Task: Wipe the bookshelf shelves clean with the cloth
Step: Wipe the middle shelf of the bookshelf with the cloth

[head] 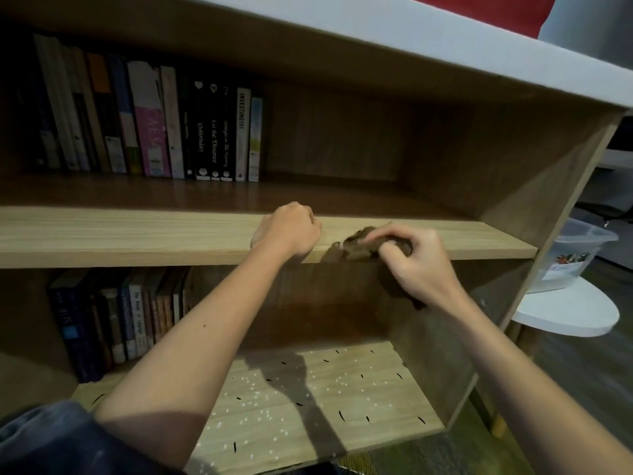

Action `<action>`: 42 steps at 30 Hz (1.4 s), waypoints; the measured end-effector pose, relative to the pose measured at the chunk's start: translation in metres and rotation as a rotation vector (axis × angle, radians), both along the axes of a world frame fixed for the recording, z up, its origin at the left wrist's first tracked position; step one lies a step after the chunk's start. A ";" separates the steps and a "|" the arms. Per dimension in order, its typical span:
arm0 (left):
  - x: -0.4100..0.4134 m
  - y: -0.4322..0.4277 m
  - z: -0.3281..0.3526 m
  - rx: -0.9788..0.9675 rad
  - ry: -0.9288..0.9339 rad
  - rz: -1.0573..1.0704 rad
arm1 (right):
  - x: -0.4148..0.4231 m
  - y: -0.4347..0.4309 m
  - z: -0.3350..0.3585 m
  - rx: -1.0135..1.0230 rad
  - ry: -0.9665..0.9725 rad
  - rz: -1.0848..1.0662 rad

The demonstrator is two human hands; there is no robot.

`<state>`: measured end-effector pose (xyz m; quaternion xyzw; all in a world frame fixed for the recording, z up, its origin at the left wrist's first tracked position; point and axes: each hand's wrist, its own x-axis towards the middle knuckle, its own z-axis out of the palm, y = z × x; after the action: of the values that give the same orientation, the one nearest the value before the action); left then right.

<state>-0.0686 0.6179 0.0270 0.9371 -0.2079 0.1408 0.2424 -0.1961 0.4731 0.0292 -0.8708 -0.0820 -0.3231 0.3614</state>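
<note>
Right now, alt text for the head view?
A right hand holds a bunched brown cloth on the front edge of a bookshelf's middle shelf, the left hand curled beside it. Books stand at left above and below; white specks litter the bottom shelf.

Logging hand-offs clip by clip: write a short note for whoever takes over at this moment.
Left hand: curled, holding nothing, resting on the middle shelf at its front edge.
Right hand: grips the cloth, pressing it on the same shelf, just right of the other hand.
Done: no debris shows on the middle shelf; how much of it has been wiped cannot be told.
Left: the bottom shelf is strewn with white specks and black bits; wipe it.
Books stand at the left.
</note>
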 end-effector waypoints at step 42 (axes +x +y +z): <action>0.102 -0.073 0.023 0.257 0.195 0.094 | 0.275 -0.242 0.014 0.026 0.740 -0.358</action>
<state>0.0331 0.5446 0.0496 0.9784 -0.1554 0.0325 0.1327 0.0788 0.2307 0.0429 -0.9240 0.2106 -0.0468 0.3157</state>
